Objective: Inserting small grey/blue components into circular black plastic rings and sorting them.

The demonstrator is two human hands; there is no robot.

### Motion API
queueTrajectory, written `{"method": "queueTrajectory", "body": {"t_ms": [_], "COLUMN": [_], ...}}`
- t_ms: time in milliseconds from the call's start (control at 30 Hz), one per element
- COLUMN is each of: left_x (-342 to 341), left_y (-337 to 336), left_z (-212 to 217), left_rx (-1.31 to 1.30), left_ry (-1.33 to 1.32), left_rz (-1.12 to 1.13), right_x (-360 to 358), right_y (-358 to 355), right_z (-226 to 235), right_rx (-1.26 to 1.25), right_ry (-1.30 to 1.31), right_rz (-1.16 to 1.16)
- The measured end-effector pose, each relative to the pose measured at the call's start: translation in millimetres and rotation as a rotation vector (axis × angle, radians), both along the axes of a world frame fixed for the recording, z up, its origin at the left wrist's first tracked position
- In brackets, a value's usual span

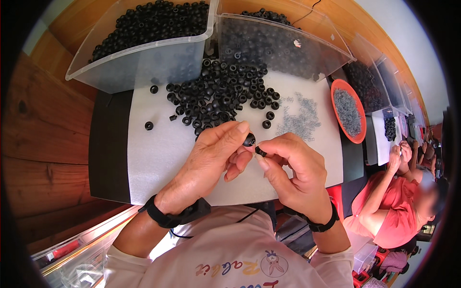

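A dark-ended bench (109,149) carries the work, with a white sheet (161,163) over its middle. Along the far side stand two clear plastic bins, the left bin (158,72) and the right bin (307,53), both loaded with black rounded pieces. At right, a co-worker in a red shirt (391,206) sits with both hands raised together near the edge of a neighboring work surface. A heap of black pieces (211,98) spreads over the sheet in front of the bins, a few lying loose at its sides. An orange bowl (363,122) at the right holds a mass of tiny gray parts. Over the near half of the sheet are the person's hands, a black band on each wrist: the left hand (211,151) pinches a black rounded piece (249,140) between thumb and forefinger, its lower fingers curled loosely, while the right hand (300,175) grips a smaller black part (260,151) at its fingertips, just beside the first; whether the two touch cannot be told. Pale tiny parts (300,120) lie scattered between heap and bowl.
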State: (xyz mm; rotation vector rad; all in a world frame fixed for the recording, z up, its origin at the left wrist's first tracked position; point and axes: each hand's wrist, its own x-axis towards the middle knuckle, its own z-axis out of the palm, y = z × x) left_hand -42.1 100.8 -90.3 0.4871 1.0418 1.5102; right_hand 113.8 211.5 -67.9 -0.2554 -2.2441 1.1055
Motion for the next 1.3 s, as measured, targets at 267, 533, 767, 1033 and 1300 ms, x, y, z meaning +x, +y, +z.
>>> {"method": "queueTrajectory", "body": {"t_ms": [267, 533, 767, 1033, 1300], "left_x": [1.6, 3.1, 9.4, 13.5, 14.1], "left_y": [-1.3, -4.3, -12.0, -13.6, -13.2], "left_z": [3.5, 6.1, 15.5, 19.4, 13.6], "left_rx": [-0.006, 0.032, 0.053, 0.074, 0.053], "left_ry": [0.072, 0.184, 0.353, 0.506, 0.474], "left_rz": [-0.005, -0.051, -0.045, -0.034, -0.054], "right_x": [0.2, 3.9, 10.5, 13.9, 15.9], "right_y": [0.6, 6.1, 0.6, -4.8, -5.7], "right_z": [-6.6, -6.9, -11.9, -7.6, -4.6], "right_rx": [0.009, 0.325, 0.354, 0.356, 0.354], "right_ry": [0.05, 0.068, 0.128, 0.109, 0.109], "right_rz": [-0.018, -0.007, -0.047, -0.052, -0.037]}}
